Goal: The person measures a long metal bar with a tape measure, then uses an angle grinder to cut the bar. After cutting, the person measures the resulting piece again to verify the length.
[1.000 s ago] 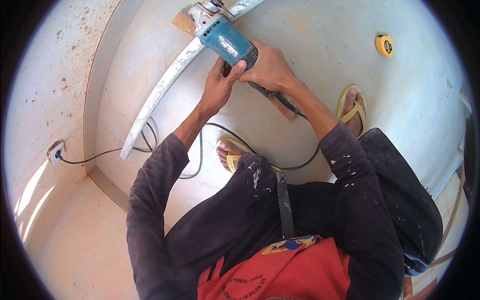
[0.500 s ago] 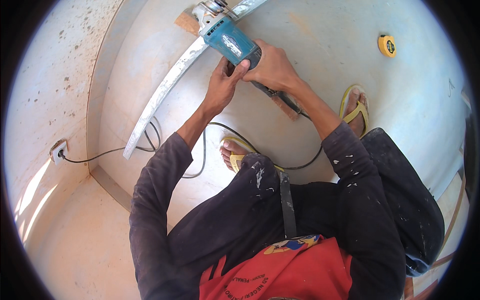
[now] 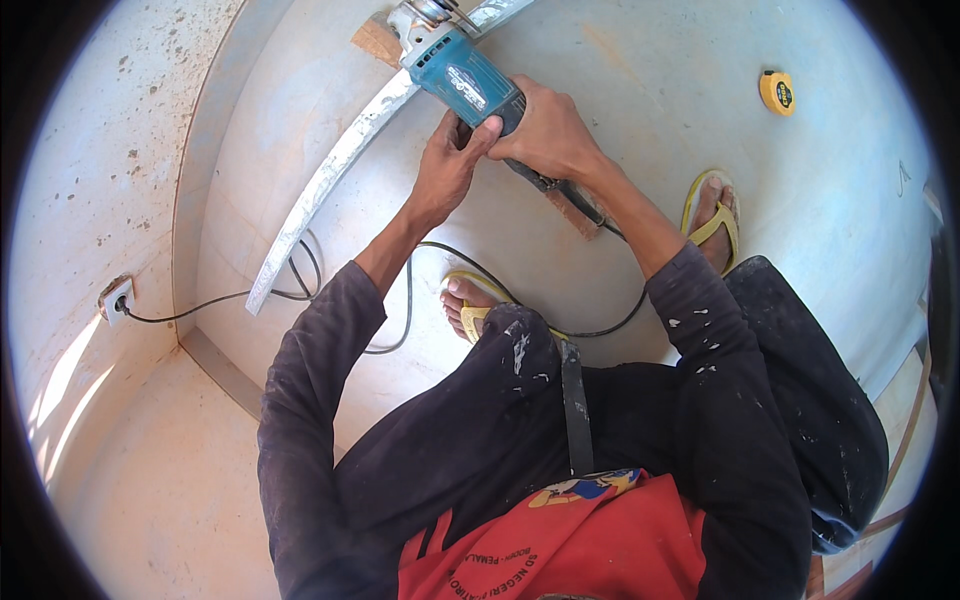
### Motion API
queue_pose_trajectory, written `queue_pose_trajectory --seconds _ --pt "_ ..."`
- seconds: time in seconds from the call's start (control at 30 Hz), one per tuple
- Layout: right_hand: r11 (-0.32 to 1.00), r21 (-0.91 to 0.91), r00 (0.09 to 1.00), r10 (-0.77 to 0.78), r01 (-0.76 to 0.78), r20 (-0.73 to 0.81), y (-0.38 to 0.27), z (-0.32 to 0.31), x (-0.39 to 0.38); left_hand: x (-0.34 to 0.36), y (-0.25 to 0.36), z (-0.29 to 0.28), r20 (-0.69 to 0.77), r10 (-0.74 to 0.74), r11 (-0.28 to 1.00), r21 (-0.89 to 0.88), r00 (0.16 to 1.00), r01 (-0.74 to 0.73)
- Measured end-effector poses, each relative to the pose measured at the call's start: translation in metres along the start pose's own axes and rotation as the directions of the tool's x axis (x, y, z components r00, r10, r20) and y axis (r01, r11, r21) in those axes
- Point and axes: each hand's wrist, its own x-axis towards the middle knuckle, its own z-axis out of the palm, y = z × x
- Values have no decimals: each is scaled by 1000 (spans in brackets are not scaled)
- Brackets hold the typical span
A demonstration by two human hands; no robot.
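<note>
My left hand (image 3: 450, 165) and my right hand (image 3: 550, 135) both grip a teal and black angle grinder (image 3: 450, 72) near its rear end, my left thumb pressed on the body. The grinder's metal head sits over a long, pale silvery metal strip (image 3: 330, 168) that runs diagonally across the floor, above a piece of wood (image 3: 375, 45). Whether the disc touches the strip is hard to tell. A second piece of wood (image 3: 570, 210) lies under the black cord at the tool's tail.
A yellow tape measure (image 3: 777, 92) lies at upper right. The cord (image 3: 430, 246) loops across the pale floor (image 3: 660, 100) to a wall socket (image 3: 120, 300) at left. A low ledge (image 3: 215, 375) follows the wall. My sandalled feet (image 3: 710, 215) are either side of the cord's loops.
The view has shifted slightly, so things sit a little further right than a second ago. My hands keep the same grip on the grinder, with no other clear movement.
</note>
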Motion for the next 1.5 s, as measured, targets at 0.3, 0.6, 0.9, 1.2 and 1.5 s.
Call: queue_pose_trajectory --seconds 0.3,0.6,0.9,1.2,1.5 --pt "1000 1 1000 -18 18 -14 1 2 1 0 -2 0 0 2 1000 -27 1000 -2" --pt "1000 -11 1000 5 -6 -13 -1 1 0 1 -3 -2 -1 -10 1000 11 1000 10" --pt "1000 -15 1000 13 -13 -5 -1 1 0 1 -2 0 0 8 1000 -6 1000 -8" --pt "1000 -5 1000 19 -19 3 -2 1 1 1 -1 -1 0 -1 1000 -7 1000 1" --pt "1000 3 1000 -14 14 -27 0 3 1 0 0 -1 -1 -10 1000 -25 1000 10"
